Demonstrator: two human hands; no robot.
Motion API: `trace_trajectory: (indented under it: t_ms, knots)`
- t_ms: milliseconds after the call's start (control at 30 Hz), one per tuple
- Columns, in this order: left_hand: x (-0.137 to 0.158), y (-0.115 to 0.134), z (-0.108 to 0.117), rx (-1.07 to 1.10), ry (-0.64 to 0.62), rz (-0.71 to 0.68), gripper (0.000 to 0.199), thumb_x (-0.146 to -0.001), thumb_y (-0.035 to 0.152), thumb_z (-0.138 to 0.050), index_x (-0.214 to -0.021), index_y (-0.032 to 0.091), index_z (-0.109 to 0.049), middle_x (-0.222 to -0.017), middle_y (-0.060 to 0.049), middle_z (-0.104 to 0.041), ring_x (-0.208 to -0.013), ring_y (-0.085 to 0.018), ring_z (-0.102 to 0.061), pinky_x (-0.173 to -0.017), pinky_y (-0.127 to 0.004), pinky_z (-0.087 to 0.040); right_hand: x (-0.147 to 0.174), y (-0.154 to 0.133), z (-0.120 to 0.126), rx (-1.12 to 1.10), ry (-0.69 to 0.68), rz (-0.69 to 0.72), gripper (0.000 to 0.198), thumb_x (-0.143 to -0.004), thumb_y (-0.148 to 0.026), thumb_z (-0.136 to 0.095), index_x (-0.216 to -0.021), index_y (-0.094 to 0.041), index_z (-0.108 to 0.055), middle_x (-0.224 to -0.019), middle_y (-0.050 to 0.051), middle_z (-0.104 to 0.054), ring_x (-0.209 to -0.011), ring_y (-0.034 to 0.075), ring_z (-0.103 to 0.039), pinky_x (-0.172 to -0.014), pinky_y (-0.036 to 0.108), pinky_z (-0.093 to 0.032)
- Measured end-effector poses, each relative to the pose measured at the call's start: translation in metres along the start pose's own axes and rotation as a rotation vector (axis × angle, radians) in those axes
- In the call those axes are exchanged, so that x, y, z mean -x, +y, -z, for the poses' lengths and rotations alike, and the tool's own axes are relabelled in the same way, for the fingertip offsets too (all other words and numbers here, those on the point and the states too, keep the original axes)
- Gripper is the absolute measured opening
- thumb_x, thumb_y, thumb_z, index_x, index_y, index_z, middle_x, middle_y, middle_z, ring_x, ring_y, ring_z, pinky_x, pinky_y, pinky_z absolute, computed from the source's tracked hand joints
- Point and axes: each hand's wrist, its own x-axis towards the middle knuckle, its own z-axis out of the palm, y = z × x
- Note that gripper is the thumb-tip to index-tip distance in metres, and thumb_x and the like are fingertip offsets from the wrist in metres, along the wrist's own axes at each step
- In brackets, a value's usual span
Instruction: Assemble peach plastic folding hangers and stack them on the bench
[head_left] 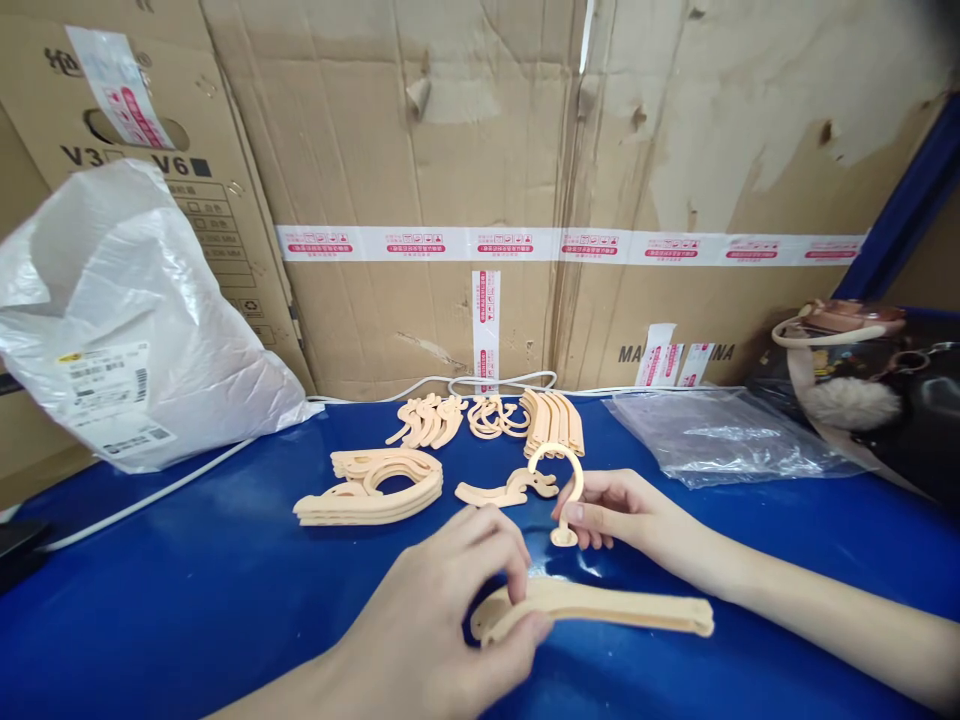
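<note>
Out at nine o'clock we've got a crinkled white plastic mailer bag (pixel 127 320) slumped against the cardboard boxes (pixel 465 150), a white cable (pixel 150 497) running along the blue counter (pixel 187 600). Moving toward centre, at twelve o'clock, there are stacks of pale peach plastic parts: a flat stack of curved hanger arms (pixel 375 488), little fans of hooks (pixel 427 420), a ribbed bundle (pixel 555 422), and one loose wavy piece (pixel 506 490). Now to our own work: our left hand (pixel 442 620) at six o'clock is closed in a pinch, thumb and fingers on the near end of a long hanger arm (pixel 600 606) lying flat on the counter and running toward four o'clock. Just above it, our right hand (pixel 607 512) pinches the stem of a round hook (pixel 556 480), loop up, its foot just above the arm, not touching as far as we can tell. We'd judge these pieces light, stiff and smooth, a touch slippery, the thin hook likely to snap if bent, so hold it low at the stem and the arm by its thick end. Further right, at two o'clock, a clear plastic bag (pixel 720 440) lies limp, and a dark handbag (pixel 870 390) with a fluffy pompom sits at three o'clock.
</note>
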Motion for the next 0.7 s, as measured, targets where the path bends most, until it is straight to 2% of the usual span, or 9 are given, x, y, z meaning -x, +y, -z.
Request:
trace_trajectory:
  t_ms: [100, 167, 300, 400, 533, 600, 700]
  knots:
    - [-0.007, 0.002, 0.012, 0.357, 0.029, 0.252, 0.022, -0.079, 0.039, -0.063, -0.076, 0.019, -0.054, -0.070, 0.004, -0.052, -0.060, -0.010, -0.044, -0.054, -0.022, -0.034, -0.001, -0.001, 0.001, -0.032, -0.013, -0.011, 0.031, -0.083, -0.044, -0.062, -0.083, -0.014, -0.064, -0.069, 0.000, -0.059, -0.061, 0.009, -0.050, -0.056, 0.022, -0.037]
    - [-0.011, 0.001, 0.021, 0.558, 0.062, 0.326, 0.026, -0.078, 0.043, -0.066, -0.079, 0.019, -0.056, -0.067, 0.005, -0.048, -0.058, -0.008, -0.040, -0.054, -0.020, -0.033, -0.001, -0.002, 0.001, -0.041, -0.018, -0.009, 0.031, -0.083, -0.044, -0.062, -0.084, -0.014, -0.065, -0.071, 0.001, -0.061, -0.061, 0.009, -0.050, -0.056, 0.022, -0.037]
    - [-0.015, 0.000, 0.034, 0.764, 0.157, 0.302, 0.023, -0.080, 0.040, -0.066, -0.077, 0.018, -0.060, -0.070, 0.004, -0.047, -0.063, -0.008, -0.040, -0.058, -0.019, -0.036, -0.001, -0.001, 0.001, -0.053, -0.011, -0.023, 0.029, -0.081, -0.043, -0.064, -0.084, -0.014, -0.067, -0.067, -0.001, -0.060, -0.058, 0.009, -0.050, -0.054, 0.021, -0.037]
    - [-0.016, 0.004, 0.036, 0.830, 0.189, 0.262, 0.028, -0.082, 0.043, -0.064, -0.072, 0.017, -0.059, -0.071, 0.002, -0.050, -0.067, -0.010, -0.044, -0.063, -0.022, -0.041, -0.001, -0.002, 0.002, -0.047, -0.003, -0.037, 0.028, -0.082, -0.041, -0.064, -0.084, -0.014, -0.068, -0.067, 0.000, -0.061, -0.059, 0.008, -0.052, -0.054, 0.020, -0.038]
    - [-0.014, 0.010, 0.032, 0.620, 0.100, 0.274, 0.036, -0.091, 0.048, -0.047, -0.075, 0.017, -0.056, -0.069, 0.001, -0.054, -0.064, -0.011, -0.048, -0.061, -0.022, -0.041, 0.001, -0.009, 0.002, -0.030, -0.009, -0.056, 0.027, -0.081, -0.040, -0.066, -0.084, -0.014, -0.070, -0.074, 0.002, -0.066, -0.063, 0.009, -0.052, -0.057, 0.020, -0.040]
    - [-0.011, 0.010, 0.026, 0.413, 0.054, 0.232, 0.036, -0.095, 0.045, -0.038, -0.075, 0.018, -0.051, -0.066, 0.002, -0.053, -0.059, -0.011, -0.048, -0.056, -0.022, -0.038, 0.001, -0.013, 0.002, -0.035, -0.030, -0.060, 0.026, -0.080, -0.039, -0.067, -0.085, -0.014, -0.071, -0.075, 0.003, -0.067, -0.065, 0.009, -0.053, -0.057, 0.020, -0.040]
    - [-0.005, 0.005, 0.015, 0.015, 0.020, 0.098, 0.031, -0.098, 0.038, -0.028, -0.082, 0.020, -0.048, -0.070, 0.002, -0.055, -0.060, -0.014, -0.051, -0.057, -0.025, -0.037, -0.002, -0.016, 0.003, -0.051, -0.050, -0.062, 0.024, -0.082, -0.036, -0.065, -0.084, -0.012, -0.069, -0.075, 0.004, -0.066, -0.065, 0.009, -0.053, -0.057, 0.019, -0.042]
